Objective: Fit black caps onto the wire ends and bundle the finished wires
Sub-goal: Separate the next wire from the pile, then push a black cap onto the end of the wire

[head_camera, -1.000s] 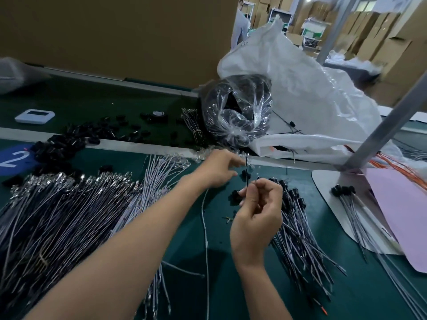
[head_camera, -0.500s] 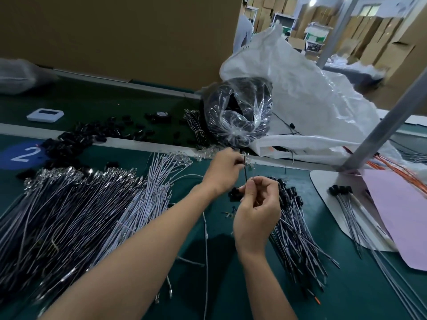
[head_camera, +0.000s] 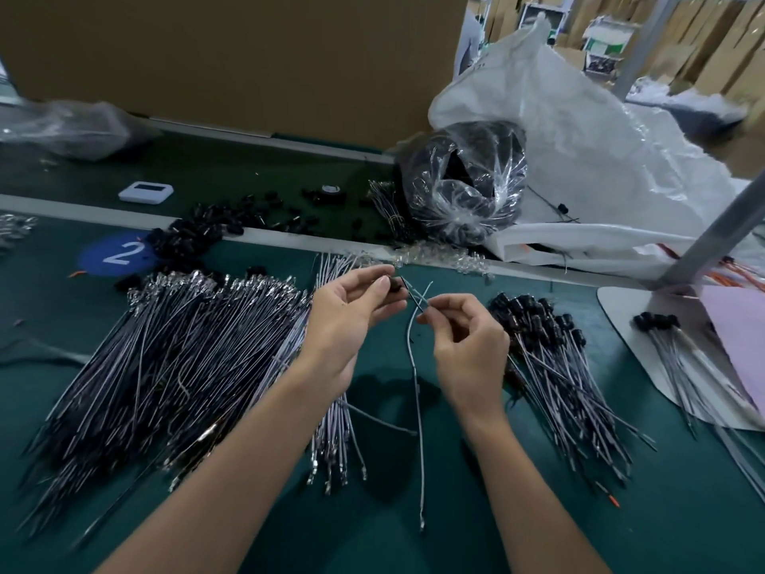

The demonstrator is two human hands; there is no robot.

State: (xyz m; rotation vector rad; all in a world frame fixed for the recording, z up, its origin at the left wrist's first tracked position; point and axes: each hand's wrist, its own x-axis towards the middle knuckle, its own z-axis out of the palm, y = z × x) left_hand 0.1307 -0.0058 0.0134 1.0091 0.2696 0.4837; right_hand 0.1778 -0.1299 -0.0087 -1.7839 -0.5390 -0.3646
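My left hand [head_camera: 345,321] pinches a small black cap [head_camera: 395,283] between thumb and fingers above the green table. Just to its right, my right hand [head_camera: 465,345] grips a thin grey wire [head_camera: 417,391] near its upper end; the wire hangs down over the table toward me. The wire tip and the cap are close together, a small gap apart. A large pile of uncapped grey wires [head_camera: 165,358] lies on the left. A fan of capped wires [head_camera: 554,362] lies to the right of my hands. Loose black caps [head_camera: 194,238] are heaped at the back left.
A clear bag of black caps [head_camera: 463,188] and a big white plastic sack [head_camera: 600,151] sit behind. A white board [head_camera: 629,316] at right carries more capped wires [head_camera: 670,341] and pink paper [head_camera: 741,337]. A grey post [head_camera: 712,234] rises at right. A white device [head_camera: 145,192] lies at back left.
Both hands have drawn apart slightly; the left hand now shows a black cap in its fingertips, and the wire in the right hand tilts toward it. The camera view shifted left.
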